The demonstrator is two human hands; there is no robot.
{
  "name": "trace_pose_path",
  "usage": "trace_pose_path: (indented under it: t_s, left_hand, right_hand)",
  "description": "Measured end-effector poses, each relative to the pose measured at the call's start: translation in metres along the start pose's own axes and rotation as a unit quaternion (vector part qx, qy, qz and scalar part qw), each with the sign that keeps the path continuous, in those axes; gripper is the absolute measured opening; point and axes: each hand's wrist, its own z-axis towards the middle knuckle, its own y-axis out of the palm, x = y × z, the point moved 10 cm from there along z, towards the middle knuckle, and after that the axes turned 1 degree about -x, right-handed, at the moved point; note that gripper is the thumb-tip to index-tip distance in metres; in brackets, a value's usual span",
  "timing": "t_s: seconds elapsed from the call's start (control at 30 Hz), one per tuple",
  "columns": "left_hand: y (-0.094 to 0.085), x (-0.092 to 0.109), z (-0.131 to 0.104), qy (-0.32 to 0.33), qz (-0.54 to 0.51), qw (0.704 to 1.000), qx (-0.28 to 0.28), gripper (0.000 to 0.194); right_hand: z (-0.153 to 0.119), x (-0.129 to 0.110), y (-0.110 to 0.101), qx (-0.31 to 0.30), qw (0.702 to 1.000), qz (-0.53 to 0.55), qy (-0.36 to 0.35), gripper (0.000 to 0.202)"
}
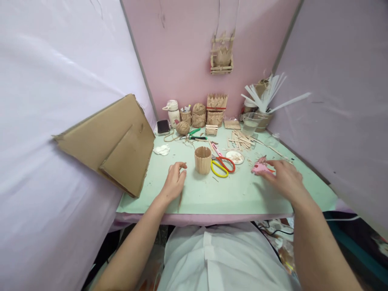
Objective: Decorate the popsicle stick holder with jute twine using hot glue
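Observation:
Near the front left of the table, my left hand [175,180] has its fingers curled together, with a thin brown wooden strip [181,199] showing below them. To its right, apart from it, an upright round cup of wooden craft sticks [203,161] stands on the table. My right hand [285,178] closes its thumb and fingers around a small pink glue gun [260,166] with an orange part; the fingers partly hide it. Scissors [223,165] with red and yellow handles lie beside the cup, and a pink craft knife [217,150] is just behind them.
Loose craft sticks [241,139] and a white lid [235,157] lie right of centre. Pliers [197,135], twine [183,128], a white bottle [173,113] and stick-built holders [216,111] line the back. Folded cardboard [121,145] leans at left; a water cup [251,123] stands back right.

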Motion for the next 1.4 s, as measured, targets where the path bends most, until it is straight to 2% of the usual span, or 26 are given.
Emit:
trace_pose_path:
  t_s: [0.07,0.17,0.23,0.33,0.43,0.57,0.73,0.9,1.23,1.4]
  left_hand:
    - [0.004,0.021,-0.007,0.046,0.011,0.999,-0.025,0.021]
    - [0.014,0.045,-0.011,0.100,0.031,0.993,-0.054,0.024]
    - [0.021,0.055,-0.011,0.126,0.044,0.989,-0.062,0.023]
    - [0.026,0.061,-0.011,0.144,0.054,0.986,-0.058,0.023]
    - [0.028,0.062,-0.009,0.141,0.053,0.987,-0.055,0.023]
    - [0.027,0.057,-0.002,0.120,0.030,0.991,-0.056,0.021]
    - [0.011,0.042,0.014,0.072,0.001,0.997,0.006,0.017]
    - [0.006,0.039,0.021,0.070,-0.010,0.996,0.047,0.015]
    - [0.003,0.033,0.022,0.058,-0.040,0.994,0.088,0.012]
    - [0.003,0.032,0.026,0.045,-0.056,0.994,0.081,0.016]
  right_hand:
    - [-0.015,-0.054,-0.016,0.036,0.987,0.121,-0.105,0.034]
    - [-0.037,-0.127,-0.019,0.023,0.945,0.249,-0.209,0.025]
    - [-0.045,-0.159,-0.011,0.013,0.932,0.277,-0.234,0.023]
    - [-0.047,-0.181,0.009,-0.008,0.928,0.289,-0.236,0.021]
    - [-0.046,-0.188,0.023,-0.028,0.917,0.317,-0.239,0.017]
    - [-0.042,-0.186,0.029,-0.025,0.913,0.340,-0.224,0.016]
    - [-0.031,-0.177,0.033,0.020,0.920,0.347,-0.181,0.016]
    - [-0.025,-0.173,0.033,0.057,0.921,0.355,-0.151,0.016]
    - [-0.022,-0.173,0.030,0.081,0.924,0.343,-0.150,0.015]
    - [-0.022,-0.170,0.030,0.096,0.908,0.380,-0.146,0.014]
